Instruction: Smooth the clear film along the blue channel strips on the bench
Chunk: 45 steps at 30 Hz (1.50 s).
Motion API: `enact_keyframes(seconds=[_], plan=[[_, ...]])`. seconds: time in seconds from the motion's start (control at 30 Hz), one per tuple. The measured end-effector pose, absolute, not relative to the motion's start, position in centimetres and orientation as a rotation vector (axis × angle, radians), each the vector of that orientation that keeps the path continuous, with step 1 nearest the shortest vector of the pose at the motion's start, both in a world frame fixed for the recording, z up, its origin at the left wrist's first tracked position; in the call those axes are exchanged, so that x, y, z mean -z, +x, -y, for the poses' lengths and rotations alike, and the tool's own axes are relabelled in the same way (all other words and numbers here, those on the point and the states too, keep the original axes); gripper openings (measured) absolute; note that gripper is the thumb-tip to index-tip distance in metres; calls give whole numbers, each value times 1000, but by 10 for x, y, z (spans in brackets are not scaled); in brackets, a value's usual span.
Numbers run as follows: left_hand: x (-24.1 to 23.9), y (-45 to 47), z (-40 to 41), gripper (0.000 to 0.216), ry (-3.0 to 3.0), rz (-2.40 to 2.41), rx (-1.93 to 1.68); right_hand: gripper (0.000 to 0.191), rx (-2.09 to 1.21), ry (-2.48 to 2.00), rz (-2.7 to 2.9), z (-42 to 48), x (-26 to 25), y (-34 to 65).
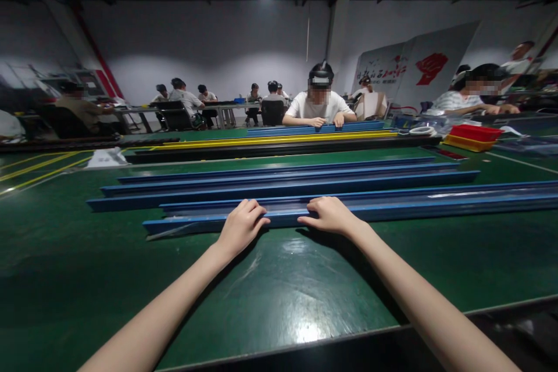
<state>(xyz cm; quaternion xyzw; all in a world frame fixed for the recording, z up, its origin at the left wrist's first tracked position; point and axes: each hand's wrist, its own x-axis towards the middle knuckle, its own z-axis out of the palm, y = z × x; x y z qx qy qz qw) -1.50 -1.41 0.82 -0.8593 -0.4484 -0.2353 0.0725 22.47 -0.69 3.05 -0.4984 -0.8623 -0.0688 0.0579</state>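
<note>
Green matting (pixel 283 285) covered the long bench, with seated workers far behind. Several blue rails lay across it, long axes running left to right. The nearest rail (pixel 209 224) sat just beyond both hands, its left end short of the others. The left hand (pixel 242 225) curled over its front edge, fingers folded on top; the right hand (pixel 329 216) did likewise, a little farther along. Both seemed to grip, though the thumbs were hidden. The rail looked glossy, slim, channel-shaped.

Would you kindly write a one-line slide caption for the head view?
Both hands, left hand and right hand, rest on the nearest blue rail on a green table.
</note>
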Motion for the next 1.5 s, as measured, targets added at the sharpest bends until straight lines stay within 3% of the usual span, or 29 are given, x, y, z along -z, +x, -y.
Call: enact_keyframes(seconds=[1.03,1.5], plan=[[-8,-19,17,19,-2533,1133,660,45,228,-1413,2640,12,-23,203],[-10,-45,3,33,-2699,1073,423,36,170,-1323,2590,17,-16,203]])
